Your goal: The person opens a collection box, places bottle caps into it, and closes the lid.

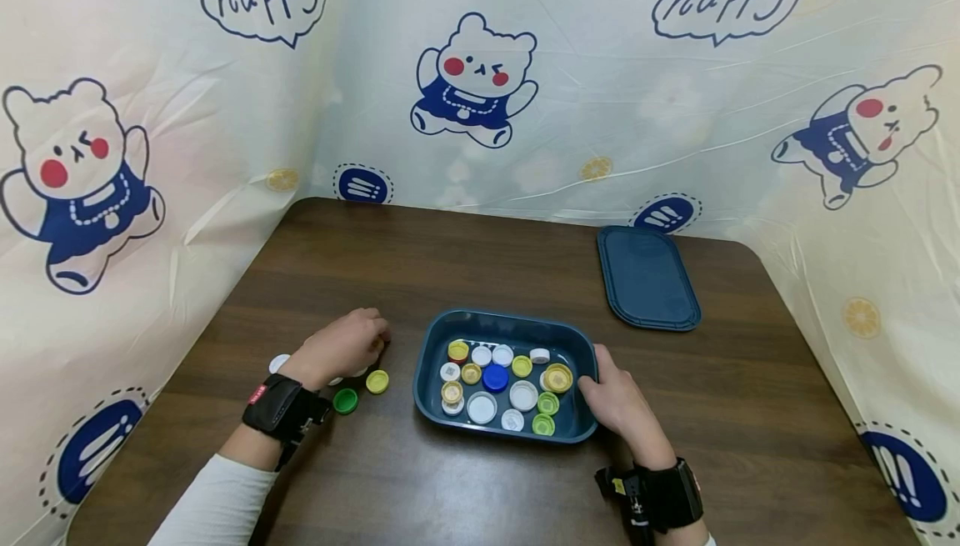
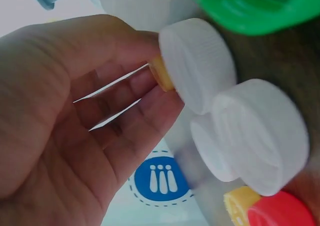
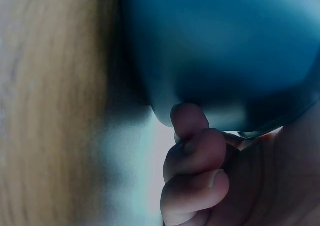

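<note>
In the head view, my left hand [image 1: 345, 348] is over a loose group of bottle caps left of the blue tray. Its thumb and fingertips pinch a yellow bottle cap [image 2: 162, 73], mostly hidden behind a white bottle cap [image 2: 197, 65]. Close by are another white cap [image 2: 265, 136], a green cap [image 1: 345, 401], a yellow cap [image 1: 377, 382] and a red cap [image 2: 282, 211]. My right hand [image 1: 617, 392] grips the right end of the blue tray [image 1: 498, 318], thumb over the rim, fingers against the outer wall. Several white, yellow, green and blue caps lie inside the tray.
A blue lid [image 1: 648, 278] lies flat at the back right of the brown wooden table [image 1: 450, 496]. A printed curtain [image 1: 585, 87] surrounds the table's back and sides. One white cap [image 1: 278, 363] sits left of my left wrist.
</note>
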The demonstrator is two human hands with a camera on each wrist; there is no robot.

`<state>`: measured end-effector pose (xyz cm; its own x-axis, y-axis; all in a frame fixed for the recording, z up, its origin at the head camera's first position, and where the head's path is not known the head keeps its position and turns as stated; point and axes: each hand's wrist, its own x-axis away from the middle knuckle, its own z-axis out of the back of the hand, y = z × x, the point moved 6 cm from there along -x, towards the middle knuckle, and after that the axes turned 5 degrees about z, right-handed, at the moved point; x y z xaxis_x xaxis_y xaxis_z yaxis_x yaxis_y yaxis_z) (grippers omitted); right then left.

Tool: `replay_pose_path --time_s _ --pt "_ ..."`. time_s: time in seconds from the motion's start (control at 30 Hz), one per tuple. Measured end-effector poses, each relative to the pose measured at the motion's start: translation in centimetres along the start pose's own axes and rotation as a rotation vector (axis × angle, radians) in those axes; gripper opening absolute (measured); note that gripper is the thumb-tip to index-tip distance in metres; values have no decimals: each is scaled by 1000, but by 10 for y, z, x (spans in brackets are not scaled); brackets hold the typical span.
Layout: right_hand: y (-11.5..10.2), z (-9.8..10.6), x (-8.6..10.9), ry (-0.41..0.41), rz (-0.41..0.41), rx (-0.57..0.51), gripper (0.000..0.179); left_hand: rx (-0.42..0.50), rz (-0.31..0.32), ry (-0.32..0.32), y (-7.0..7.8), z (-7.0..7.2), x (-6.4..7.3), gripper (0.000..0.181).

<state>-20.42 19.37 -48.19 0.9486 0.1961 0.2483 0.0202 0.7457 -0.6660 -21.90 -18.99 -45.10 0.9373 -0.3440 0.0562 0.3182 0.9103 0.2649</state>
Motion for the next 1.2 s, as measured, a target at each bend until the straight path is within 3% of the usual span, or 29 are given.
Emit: replay_pose_path --time_s 0.27,0.47,0.67,1.0,1.2 --pt "0 0 0 -3 -2 -2 49 8 -35 55 21 22 -9 14" --pt "0 -1 0 -4 -10 -8 49 -32 -88 91 52 39 -14 17" --pt "-1 -1 0 -4 -16 -2 49 -36 -160 67 86 49 -20 17" --pt "-2 1 0 -6 -13 15 49 -25 -278 -36 122 39 -35 16" --pt "-1 1 0 -1 -12 21 48 -95 -325 -115 139 22 -43 19"
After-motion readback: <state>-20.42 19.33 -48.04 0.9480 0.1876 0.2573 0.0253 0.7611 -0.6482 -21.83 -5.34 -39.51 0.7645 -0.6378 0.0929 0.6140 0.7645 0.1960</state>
